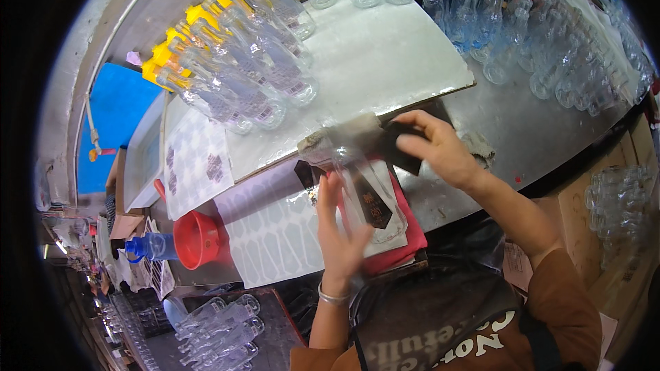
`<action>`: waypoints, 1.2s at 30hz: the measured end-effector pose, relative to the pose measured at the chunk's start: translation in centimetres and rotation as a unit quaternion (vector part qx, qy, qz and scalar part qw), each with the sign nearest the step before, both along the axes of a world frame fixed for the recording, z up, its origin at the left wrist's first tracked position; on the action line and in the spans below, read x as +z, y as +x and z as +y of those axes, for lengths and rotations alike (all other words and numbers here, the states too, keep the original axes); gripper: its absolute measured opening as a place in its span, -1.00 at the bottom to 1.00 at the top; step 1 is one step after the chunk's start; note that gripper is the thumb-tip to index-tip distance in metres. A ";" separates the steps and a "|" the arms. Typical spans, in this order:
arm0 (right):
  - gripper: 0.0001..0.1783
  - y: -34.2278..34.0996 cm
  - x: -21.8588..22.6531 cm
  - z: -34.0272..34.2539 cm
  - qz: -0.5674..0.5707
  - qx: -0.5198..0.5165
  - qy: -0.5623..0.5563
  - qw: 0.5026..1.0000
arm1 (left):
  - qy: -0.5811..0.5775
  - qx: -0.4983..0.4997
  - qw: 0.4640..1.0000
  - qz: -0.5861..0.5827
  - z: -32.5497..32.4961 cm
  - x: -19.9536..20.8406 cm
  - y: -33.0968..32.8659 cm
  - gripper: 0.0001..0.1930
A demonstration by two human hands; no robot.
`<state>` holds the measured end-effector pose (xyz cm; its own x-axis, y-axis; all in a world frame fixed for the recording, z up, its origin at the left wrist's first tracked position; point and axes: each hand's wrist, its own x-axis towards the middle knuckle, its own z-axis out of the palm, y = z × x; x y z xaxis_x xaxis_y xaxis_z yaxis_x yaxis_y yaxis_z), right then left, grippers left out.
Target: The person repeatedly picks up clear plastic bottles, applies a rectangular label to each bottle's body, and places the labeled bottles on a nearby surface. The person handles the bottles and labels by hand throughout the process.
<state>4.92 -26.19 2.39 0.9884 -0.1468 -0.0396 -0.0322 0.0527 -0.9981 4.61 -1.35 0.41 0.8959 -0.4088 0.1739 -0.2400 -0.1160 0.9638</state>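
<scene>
My left hand (337, 244) is below the worktop's middle, thumb and fingers on either side of a clear glass bottle (347, 165). The bottle is blurred and see-through, so its outline is hard to follow. My right hand (440, 151) pinches a dark flat piece (404, 145) whose exact kind I cannot make out. Close to both hands is a worn, pale cloth-like pad (315, 145). A dark pointed label (373, 207) with gold marks lies on white sheets, to the right of my left thumb. Under these is a red cloth (410, 223).
Clear bottles (254, 62) lie in rows at the far left against yellow holders (161, 55). More bottles (495, 27) stand at the far right. A printed sheet (271, 247), a red cup (197, 239) and a blue-capped bottle (155, 246) are at left. A crumpled rag (478, 144) lies right.
</scene>
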 end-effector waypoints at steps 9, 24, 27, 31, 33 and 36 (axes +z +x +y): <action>-0.68 2.8 4.8 2.3 -0.293 0.065 -0.281 0.911 | 0.206 -0.018 0.972 -0.109 1.2 -1.7 -3.4 0.22; -0.87 0.7 4.5 3.9 -0.325 0.029 -0.383 0.864 | 0.169 -0.006 0.981 -0.098 0.6 -0.8 -3.9 0.25; -0.87 -2.0 3.6 4.9 -0.369 0.114 -0.354 0.852 | 0.171 0.008 0.976 -0.131 0.8 -0.6 -3.9 0.29; -0.86 -3.5 4.2 4.7 -0.260 0.188 -0.389 0.863 | 0.165 0.021 0.974 -0.154 0.3 -0.4 -4.3 0.30; -0.82 1.0 3.3 3.3 -0.290 0.012 -0.314 0.904 | 0.190 0.030 0.968 -0.158 -0.2 -0.2 -4.4 0.30; -0.73 -0.1 3.2 2.7 -0.383 0.038 -0.333 0.861 | 0.169 0.031 0.979 -0.110 0.3 -0.1 -4.5 0.26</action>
<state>4.82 -23.49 5.62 0.6952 0.1809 0.6957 0.6704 -0.5124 -0.5367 0.07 -1.05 0.33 0.8771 -0.4215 0.2302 -0.4198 -0.4404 0.7936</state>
